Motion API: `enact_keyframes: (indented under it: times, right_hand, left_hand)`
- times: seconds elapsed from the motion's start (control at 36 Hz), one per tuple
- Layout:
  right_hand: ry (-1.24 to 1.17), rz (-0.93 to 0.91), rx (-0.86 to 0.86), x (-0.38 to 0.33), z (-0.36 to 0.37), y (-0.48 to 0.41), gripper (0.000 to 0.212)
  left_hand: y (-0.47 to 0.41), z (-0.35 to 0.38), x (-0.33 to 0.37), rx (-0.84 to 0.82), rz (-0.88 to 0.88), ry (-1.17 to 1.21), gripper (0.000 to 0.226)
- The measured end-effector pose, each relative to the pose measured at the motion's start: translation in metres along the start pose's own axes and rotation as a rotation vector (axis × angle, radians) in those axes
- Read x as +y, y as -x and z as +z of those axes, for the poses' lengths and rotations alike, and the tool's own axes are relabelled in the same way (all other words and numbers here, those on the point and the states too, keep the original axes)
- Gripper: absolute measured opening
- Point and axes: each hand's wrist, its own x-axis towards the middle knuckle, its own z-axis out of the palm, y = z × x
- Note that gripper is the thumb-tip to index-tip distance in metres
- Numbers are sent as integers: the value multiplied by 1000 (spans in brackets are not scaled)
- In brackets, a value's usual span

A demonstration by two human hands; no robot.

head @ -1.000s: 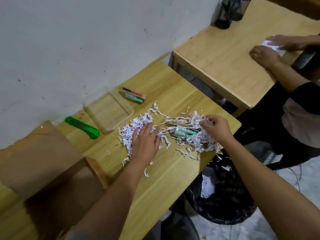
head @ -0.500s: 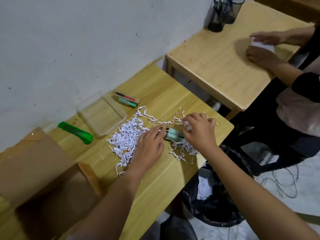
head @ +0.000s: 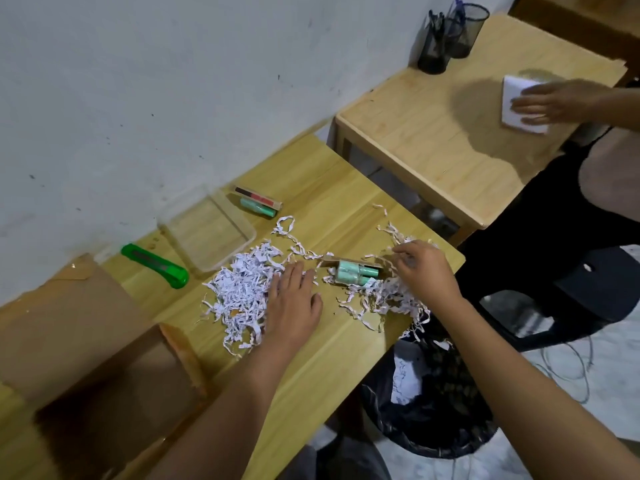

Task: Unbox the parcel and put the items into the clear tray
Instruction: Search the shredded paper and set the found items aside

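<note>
Closest to you, at the lower left, the open cardboard box [head: 86,358] sits on the near end of the wooden table [head: 332,344]. At the lower right, off the table's edge, a bin with a black bag [head: 429,410] stands on the floor.

Your left hand [head: 294,306] lies flat on the shredded paper [head: 239,292], fingers straight and close together. Your right hand [head: 426,271] is down in the other clump of shreds by the table's right edge. Its fingers are bent with the tips among the strips, and you cannot tell whether they are pinching anything.

Between your hands, two pale green tubes [head: 356,271] lie on their sides in a small carton [head: 332,262], half ringed by shreds, just beside your right fingertips.

Beyond the paper stands the clear tray [head: 207,230], with nothing visible in it; the pile touches its near rim. A green box cutter [head: 156,265] lies left of the tray. Just past the tray's right corner, a flat little box [head: 258,197] and a green tube [head: 258,207] lie side by side.

Farther right is a second table [head: 433,150]. Another person's hand [head: 554,102] rests on a white sheet [head: 512,105] there, and two dark mesh pen cups [head: 446,32] stand at its far corner by the wall.
</note>
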Motion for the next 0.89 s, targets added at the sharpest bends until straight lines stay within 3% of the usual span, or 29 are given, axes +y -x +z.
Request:
enact_keyframes:
  times: [0.36, 0.5, 0.67, 0.89]
  right_hand:
    - [178, -6, -11, -24, -26, -5, 25]
    - [52, -19, -98, -33, -14, -6, 25]
    - [13, -110, -241, -42, 16, -5, 26]
    - [-12, -111, -384, -48, 28, -14, 35]
  left_hand:
    - [-3, 4, 4, -36, 86, 21, 49]
    - [-3, -2, 0, -14, 104, 56, 45]
    - [0, -14, -17, 161, 0, 57, 52]
    - [4, -9, -49, 122, -135, -27, 55]
